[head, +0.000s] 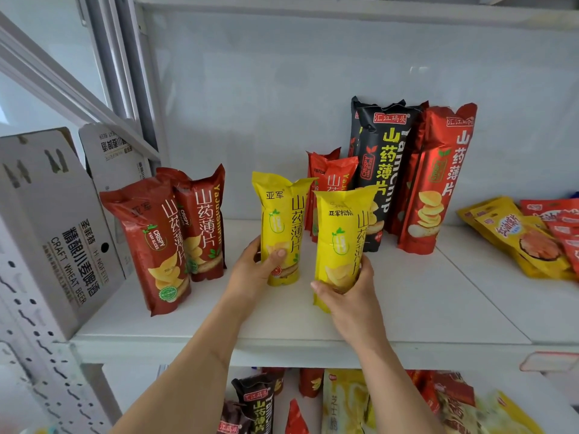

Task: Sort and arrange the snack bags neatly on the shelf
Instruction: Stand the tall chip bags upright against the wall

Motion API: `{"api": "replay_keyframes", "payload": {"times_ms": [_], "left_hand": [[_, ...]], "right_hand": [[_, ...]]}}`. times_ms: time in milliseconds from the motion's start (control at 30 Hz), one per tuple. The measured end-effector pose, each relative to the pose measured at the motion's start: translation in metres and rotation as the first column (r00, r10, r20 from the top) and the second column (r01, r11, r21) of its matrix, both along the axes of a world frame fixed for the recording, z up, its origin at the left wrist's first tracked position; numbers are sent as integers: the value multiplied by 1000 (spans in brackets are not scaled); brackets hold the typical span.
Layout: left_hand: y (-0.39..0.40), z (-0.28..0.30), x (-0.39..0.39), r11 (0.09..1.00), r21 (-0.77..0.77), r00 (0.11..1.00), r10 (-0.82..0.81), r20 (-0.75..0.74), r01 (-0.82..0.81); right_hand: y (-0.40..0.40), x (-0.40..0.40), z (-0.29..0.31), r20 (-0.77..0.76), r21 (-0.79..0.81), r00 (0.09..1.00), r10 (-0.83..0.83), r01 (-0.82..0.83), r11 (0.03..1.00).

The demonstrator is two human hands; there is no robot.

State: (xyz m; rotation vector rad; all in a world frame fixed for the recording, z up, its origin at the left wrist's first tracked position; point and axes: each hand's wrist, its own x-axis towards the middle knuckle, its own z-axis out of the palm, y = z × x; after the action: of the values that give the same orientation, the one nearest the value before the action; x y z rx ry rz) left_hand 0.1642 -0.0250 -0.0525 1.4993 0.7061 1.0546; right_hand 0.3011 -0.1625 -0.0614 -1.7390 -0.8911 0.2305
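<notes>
Two tall yellow snack bags stand upright on the white shelf. My left hand grips the lower part of the rear yellow bag. My right hand grips the base of the front yellow bag. Left of them stand two dark red bags, one behind the other. Behind the yellow bags are small red bags, a tall black bag and tall red bags, all upright near the back wall.
A grey beer carton fills the shelf's left end beside the perforated upright. Flat yellow and red pouches lie piled at the right. The lower shelf holds a jumble of bags.
</notes>
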Motion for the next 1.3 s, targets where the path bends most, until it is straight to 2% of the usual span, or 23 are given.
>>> {"api": "replay_keyframes", "payload": {"times_ms": [233,467,533,633,767,900,1300], "left_hand": [[-4,9,-2,998,45,997,-28,-78,32],[-34,19,-10,984,170,999,-45,-28,49],[-38,25,-6,973,228,999,-37,-15,39],[-41,35,5,970,234,995,-86,54,71],[-35,32,16,974,214,991,-98,92,76],[-26,33,17,985,162,996,-72,54,63],[30,37,36,985,170,999,-28,15,25]], "right_hand": [[2,0,-4,78,-27,996,31,-29,999],[9,-10,0,109,-84,976,189,-180,980],[4,-8,5,51,-81,952,301,-296,952],[-1,1,11,-83,-91,883,462,-468,879],[9,4,8,-93,-81,884,457,-465,882],[21,7,5,-79,-92,884,461,-467,879],[77,18,13,-91,-70,877,472,-478,876]]}}
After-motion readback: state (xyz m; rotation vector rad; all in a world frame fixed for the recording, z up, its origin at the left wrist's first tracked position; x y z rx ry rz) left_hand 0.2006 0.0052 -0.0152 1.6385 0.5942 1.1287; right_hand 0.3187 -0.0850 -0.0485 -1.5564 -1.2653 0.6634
